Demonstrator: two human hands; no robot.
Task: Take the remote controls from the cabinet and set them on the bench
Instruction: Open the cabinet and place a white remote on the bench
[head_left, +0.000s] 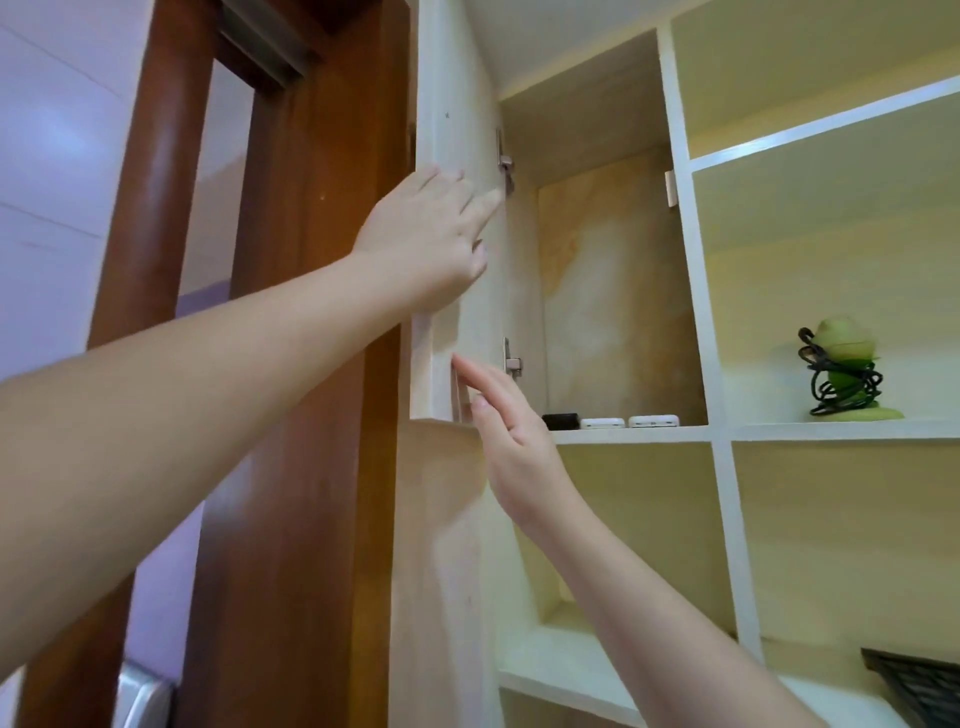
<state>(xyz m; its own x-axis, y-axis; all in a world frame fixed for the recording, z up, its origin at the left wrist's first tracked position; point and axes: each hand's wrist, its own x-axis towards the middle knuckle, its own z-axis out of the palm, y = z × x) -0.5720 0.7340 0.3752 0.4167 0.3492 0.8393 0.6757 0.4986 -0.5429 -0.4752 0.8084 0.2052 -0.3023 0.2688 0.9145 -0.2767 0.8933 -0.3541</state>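
Observation:
Three remote controls lie side by side on the cabinet shelf (634, 434): a black remote (560, 421) at the left, a white remote (602, 423) in the middle and another white remote (653, 420) at the right. The pale cabinet door (457, 130) is swung open to the left. My left hand (434, 236) rests flat against the door's inner face, fingers apart. My right hand (511, 441) is raised below it, fingertips touching the door's lower edge, just left of the black remote. Neither hand holds anything.
A brown wooden door frame (311, 364) stands left of the cabinet. The neighbouring open shelf carries a green ornament wrapped in black cable (841, 374). A dark woven item (919, 686) sits on the lower right shelf. No bench is in view.

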